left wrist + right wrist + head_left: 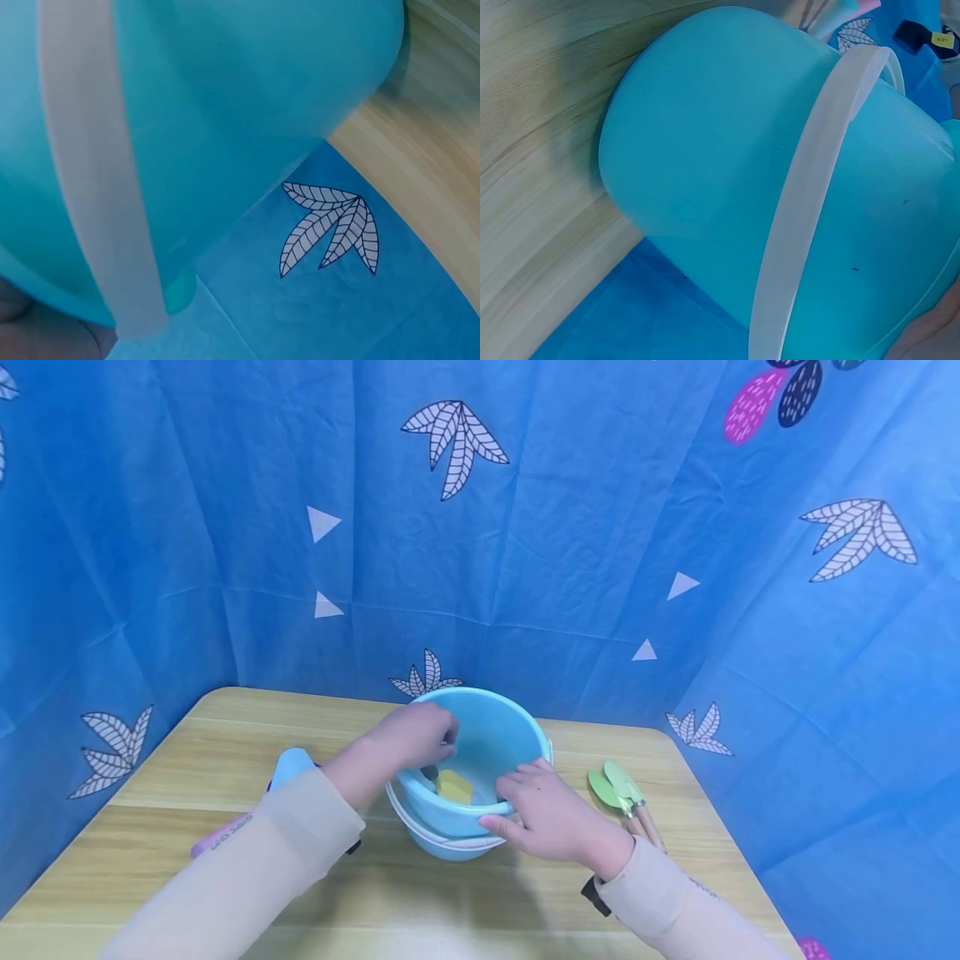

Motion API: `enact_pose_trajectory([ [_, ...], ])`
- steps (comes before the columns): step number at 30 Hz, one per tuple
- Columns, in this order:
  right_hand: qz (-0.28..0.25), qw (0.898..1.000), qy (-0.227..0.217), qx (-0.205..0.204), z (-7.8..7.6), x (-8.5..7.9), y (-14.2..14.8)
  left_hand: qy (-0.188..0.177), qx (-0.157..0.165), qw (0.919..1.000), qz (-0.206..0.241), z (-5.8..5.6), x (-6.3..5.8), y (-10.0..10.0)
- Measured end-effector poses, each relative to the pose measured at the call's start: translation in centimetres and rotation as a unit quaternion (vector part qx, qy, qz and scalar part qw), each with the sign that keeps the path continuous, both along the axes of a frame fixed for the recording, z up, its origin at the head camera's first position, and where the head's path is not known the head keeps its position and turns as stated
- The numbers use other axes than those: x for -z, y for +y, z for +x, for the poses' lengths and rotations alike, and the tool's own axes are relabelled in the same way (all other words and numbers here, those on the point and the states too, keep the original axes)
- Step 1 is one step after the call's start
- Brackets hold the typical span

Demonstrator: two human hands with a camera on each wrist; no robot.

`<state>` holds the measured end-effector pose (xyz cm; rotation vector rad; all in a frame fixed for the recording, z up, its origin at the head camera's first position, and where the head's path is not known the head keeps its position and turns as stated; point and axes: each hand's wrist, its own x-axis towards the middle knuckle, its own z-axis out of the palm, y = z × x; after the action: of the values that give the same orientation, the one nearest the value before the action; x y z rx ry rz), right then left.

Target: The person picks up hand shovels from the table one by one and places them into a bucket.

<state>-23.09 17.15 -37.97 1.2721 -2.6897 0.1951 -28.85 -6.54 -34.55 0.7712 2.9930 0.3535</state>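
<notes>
Wooden table (420,918); yellow piece (454,787) inside bucket (498,735), head view only.

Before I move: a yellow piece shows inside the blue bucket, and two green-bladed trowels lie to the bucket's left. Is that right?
Not quite: the green-bladed trowels lie to the right of the blue bucket, as the head view shows. The yellow piece does show inside.

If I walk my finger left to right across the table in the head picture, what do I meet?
Purple thing → light blue piece → left hand → yellow thing inside the light blue bucket → right hand → two green tools with wood-coloured handles.
</notes>
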Motion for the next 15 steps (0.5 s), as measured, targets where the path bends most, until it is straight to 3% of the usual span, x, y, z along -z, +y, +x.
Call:
enact_pose_trajectory([
  [4,0.001,1.0,-0.002,0.0,0.1,-0.2,-0.1,-0.002,0.007,0.9998,0.018,0.0,-0.3,-0.6],
  [15,0.003,1.0,-0.005,0.002,-0.1,0.0,-0.1,0.044,0.023,0.9971,0.058,0.3,-1.9,-3.3],
])
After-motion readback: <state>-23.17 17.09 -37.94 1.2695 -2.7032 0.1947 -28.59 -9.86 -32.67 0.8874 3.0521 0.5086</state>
